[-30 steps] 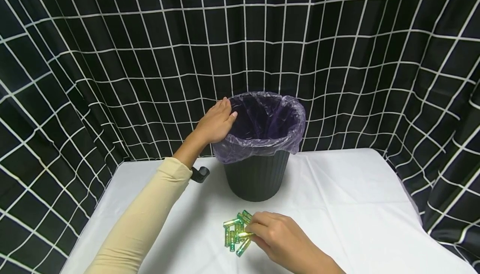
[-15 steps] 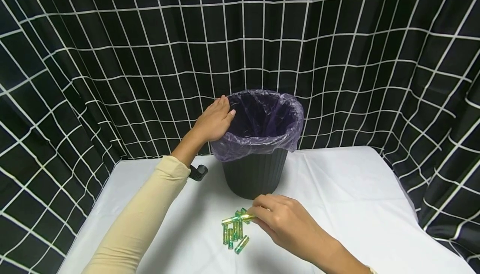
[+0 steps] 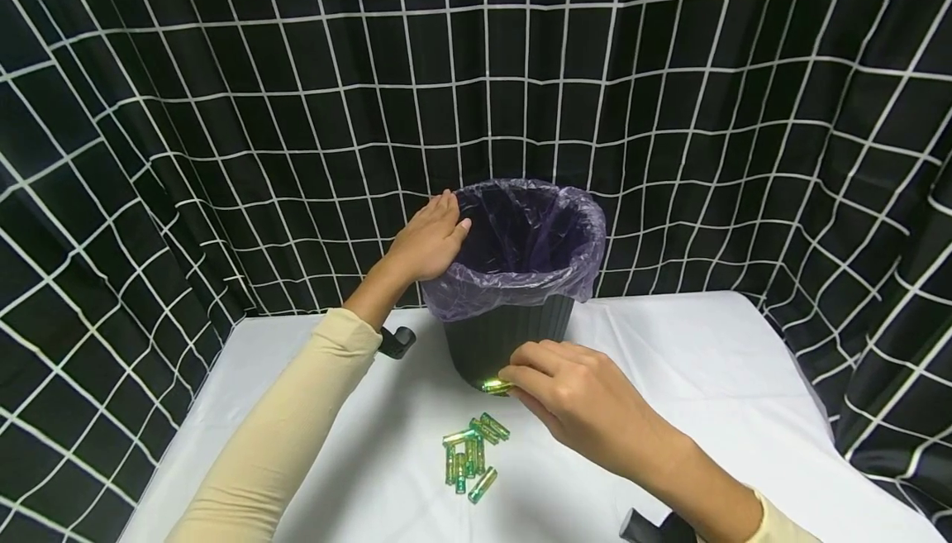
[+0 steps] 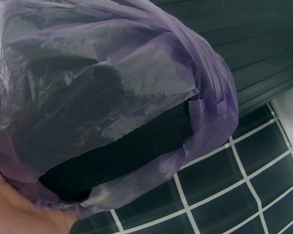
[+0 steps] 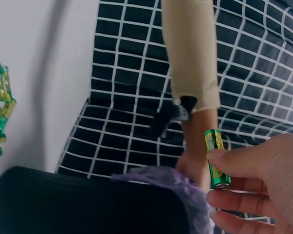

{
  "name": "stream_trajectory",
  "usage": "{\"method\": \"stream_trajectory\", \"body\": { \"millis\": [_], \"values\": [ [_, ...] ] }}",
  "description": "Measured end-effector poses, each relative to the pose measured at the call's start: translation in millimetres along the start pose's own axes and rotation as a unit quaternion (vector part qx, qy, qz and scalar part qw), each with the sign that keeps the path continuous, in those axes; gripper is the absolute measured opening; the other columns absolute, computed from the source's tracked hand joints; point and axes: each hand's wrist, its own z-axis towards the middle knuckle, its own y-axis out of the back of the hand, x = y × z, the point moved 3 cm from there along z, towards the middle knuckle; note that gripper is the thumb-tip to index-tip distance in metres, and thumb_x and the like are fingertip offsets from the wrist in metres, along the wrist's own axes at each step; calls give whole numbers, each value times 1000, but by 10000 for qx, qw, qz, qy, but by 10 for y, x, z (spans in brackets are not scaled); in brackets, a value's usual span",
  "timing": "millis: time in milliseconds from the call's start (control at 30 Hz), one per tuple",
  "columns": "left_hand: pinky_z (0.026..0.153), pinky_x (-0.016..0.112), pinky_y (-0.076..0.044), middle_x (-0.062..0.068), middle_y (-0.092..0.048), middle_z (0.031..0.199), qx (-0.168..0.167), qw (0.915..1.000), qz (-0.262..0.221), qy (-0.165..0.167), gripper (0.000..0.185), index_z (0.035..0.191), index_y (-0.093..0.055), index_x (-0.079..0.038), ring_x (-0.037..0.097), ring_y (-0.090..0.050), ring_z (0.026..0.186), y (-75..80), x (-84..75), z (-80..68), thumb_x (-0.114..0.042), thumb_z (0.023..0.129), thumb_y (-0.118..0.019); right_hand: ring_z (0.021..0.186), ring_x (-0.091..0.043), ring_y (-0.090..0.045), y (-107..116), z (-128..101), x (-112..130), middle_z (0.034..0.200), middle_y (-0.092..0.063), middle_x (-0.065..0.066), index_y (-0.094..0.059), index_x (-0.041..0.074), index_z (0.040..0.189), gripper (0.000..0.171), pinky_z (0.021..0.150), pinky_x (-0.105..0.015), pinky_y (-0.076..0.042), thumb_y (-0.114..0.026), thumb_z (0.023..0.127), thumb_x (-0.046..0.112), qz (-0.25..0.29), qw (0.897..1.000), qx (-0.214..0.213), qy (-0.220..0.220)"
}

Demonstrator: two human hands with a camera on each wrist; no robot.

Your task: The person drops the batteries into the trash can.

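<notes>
Head view, centre of the frame: the left hand (image 3: pixel 427 241) lies on the left rim of a dark bin (image 3: pixel 498 336), its fingers extended against the purple liner (image 3: pixel 513 288). Below, right of centre, the right hand (image 3: pixel 573 398) pinches one green-and-gold battery (image 3: pixel 494 386) between thumb and fingers, overlapping the bin's base. Similar loose batteries (image 3: pixel 470 456) lie clustered at lower centre on the white cloth (image 3: pixel 669 378). Right wrist view shows the pinched battery at lower right, the cluster along the left edge.
</notes>
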Motion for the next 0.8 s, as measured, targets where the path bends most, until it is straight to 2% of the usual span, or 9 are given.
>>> {"method": "stream_trajectory", "body": {
  "millis": [367,667,800],
  "values": [
    [127,40,-8,19,-8,169,0,10000,-27,7,64,159,-13,6,31,-6,156,-5,-3,1,-36,111,-21,78,-13,-64,241,264,-173,92,-67,1,-76,7,99,18,66,-29,-57,-80,83,1,-144,9999,-56,33],
    [127,40,-9,19,-8,168,-41,10000,42,1,64,159,-14,6,31,-8,156,-26,3,-24,-35,111,-22,76,-9,-63,321,431,-274,92,-67,3,-77,8,98,13,64,-25,-56,-81,85,6,-61,9999,-1,105],
    [127,39,-8,19,-8,169,-36,10000,4,-28,64,159,-14,6,31,-7,156,-6,-9,-8,-36,111,-21,76,-11,-65,354,512,-339,91,-68,1,-77,7,96,15,64,-26,-57,-82,83,4,-161,9997,-86,148]
  ]
}}
